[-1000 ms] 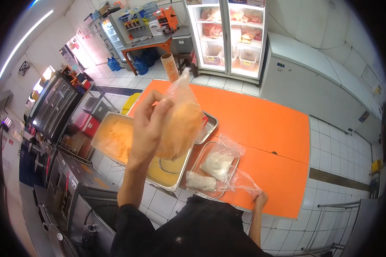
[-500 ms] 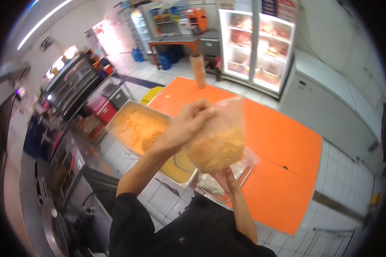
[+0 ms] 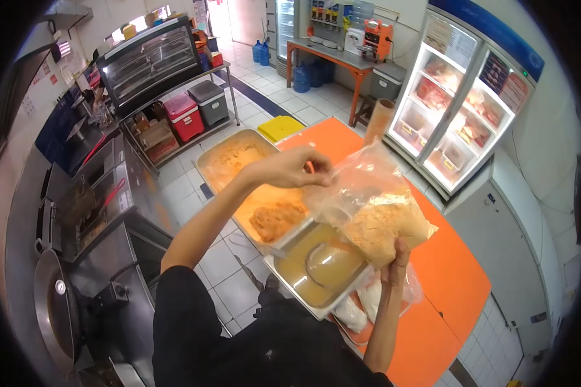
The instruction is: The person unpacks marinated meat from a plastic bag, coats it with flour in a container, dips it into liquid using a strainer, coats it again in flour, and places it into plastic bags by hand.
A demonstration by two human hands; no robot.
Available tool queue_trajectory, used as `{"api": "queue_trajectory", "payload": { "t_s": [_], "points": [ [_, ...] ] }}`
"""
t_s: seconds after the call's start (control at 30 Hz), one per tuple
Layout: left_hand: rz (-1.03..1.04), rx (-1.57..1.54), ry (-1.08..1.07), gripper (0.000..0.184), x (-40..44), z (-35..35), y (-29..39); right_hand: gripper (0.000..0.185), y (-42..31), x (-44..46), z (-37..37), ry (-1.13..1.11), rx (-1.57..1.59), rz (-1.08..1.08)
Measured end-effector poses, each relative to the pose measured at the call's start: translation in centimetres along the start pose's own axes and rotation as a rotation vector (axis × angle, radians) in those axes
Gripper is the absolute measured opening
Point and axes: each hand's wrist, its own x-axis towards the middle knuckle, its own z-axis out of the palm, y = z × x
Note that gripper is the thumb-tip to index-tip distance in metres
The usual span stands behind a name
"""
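A clear plastic bag [image 3: 384, 226] of pale orange powder is held between my two hands, tilted with its upper end to the left. My left hand [image 3: 294, 168] pinches the bag's upper edge. Beneath its filled lower part, my right hand [image 3: 395, 263] grips from below. Under my left forearm lies a metal tray [image 3: 206, 157] of orange powder with a clumped, coated heap [image 3: 274, 221] near its front end. Beside it, a second metal pan [image 3: 323, 315] contains yellowish liquid and a curved wire-like handle.
White-filled plastic bags [image 3: 351, 315] lie on a tray at the orange table's [image 3: 426, 335] near edge. A brown roll [image 3: 379, 122] stands at the far end. Behind are a lit glass-door fridge [image 3: 426, 161] and a chest freezer [image 3: 497, 238]. Steel cooking equipment [image 3: 126, 187] lines the left.
The bag has gone from hanging fairly upright to tilted, its filled end to the right. My left hand stays on its upper edge, my right underneath. The camera view has shifted.
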Motion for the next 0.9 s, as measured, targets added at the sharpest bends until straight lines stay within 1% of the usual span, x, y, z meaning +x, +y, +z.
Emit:
{"api": "queue_trajectory", "payload": {
  "t_s": [0.03, 0.07, 0.1, 0.13, 0.2, 0.23, 0.27, 0.33, 0.37, 0.4, 0.5, 0.57, 0.63, 0.77, 0.83, 0.9],
  "points": [
    [0.0, -0.006, 0.008, 0.022, -1.0, -1.4, -2.9, 0.076, 0.5, 1.4, 1.6, -0.02, -0.115, -0.026],
    [-0.012, 0.02, 0.073, 0.02, -2.1, -2.1, -5.9, 0.073, 1.2, 2.2, 3.0, -0.031, -0.237, -0.045],
    [-0.031, 0.039, 0.133, 0.018, -3.3, -2.2, -8.9, 0.073, 2.1, 3.1, 4.4, -0.02, -0.252, -0.027],
    [-0.044, 0.012, 0.128, 0.018, -4.6, -1.9, -11.8, 0.067, 3.0, 4.1, 5.8, -0.034, -0.385, -0.019],
    [-0.175, -0.122, 0.277, 0.016, -6.4, -1.3, -16.9, 0.062, 4.5, 6.0, 8.6, -0.034, -0.517, -0.004],
    [-0.184, -0.136, 0.26, 0.016, -7.1, -0.6, -19.1, 0.057, 5.1, 6.5, 10.0, -0.079, -0.656, 0.02],
    [-0.244, -0.149, 0.3, 0.014, -7.7, 0.2, -20.8, 0.051, 5.6, 7.0, 11.1, -0.127, -0.792, 0.046],
    [-0.331, -0.2, 0.359, 0.014, -8.6, 1.6, -23.8, 0.05, 6.8, 7.6, 13.6, -0.14, -0.849, 0.071],
    [-0.334, -0.215, 0.346, 0.014, -8.9, 2.6, -26.2, 0.048, 7.5, 7.8, 14.5, -0.167, -0.904, 0.076],
    [-0.354, -0.262, 0.33, 0.018, -9.3, 3.9, -28.9, 0.048, 8.2, 8.0, 14.8, -0.151, -0.913, 0.086],
    [-0.381, -0.379, 0.303, 0.025, -9.8, 4.9, -28.6, 0.05, 10.0, 8.7, 15.5, -0.188, -1.083, 0.077],
    [-0.405, -0.451, 0.301, 0.028, -10.2, 5.6, -28.1, 0.05, 10.3, 8.9, 16.6, -0.244, -1.188, -0.005],
    [-0.501, -0.777, 0.375, 0.023, -10.3, 5.9, -28.7, 0.05, 10.9, 9.3, 16.6, -0.223, -1.165, 0.013],
    [-0.45, -0.835, 0.384, 0.018, -8.8, 5.7, -29.6, 0.049, 10.9, 9.6, 16.8, -0.159, -1.148, 0.066],
    [-0.368, -0.762, 0.449, 0.016, -7.9, 5.0, -29.9, 0.047, 10.7, 9.8, 16.2, -0.121, -1.153, 0.083],
    [-0.356, -0.758, 0.411, 0.016, -7.1, 4.5, -30.1, 0.046, 10.5, 9.9, 16.4, -0.087, -1.159, 0.098]
  ]
}}
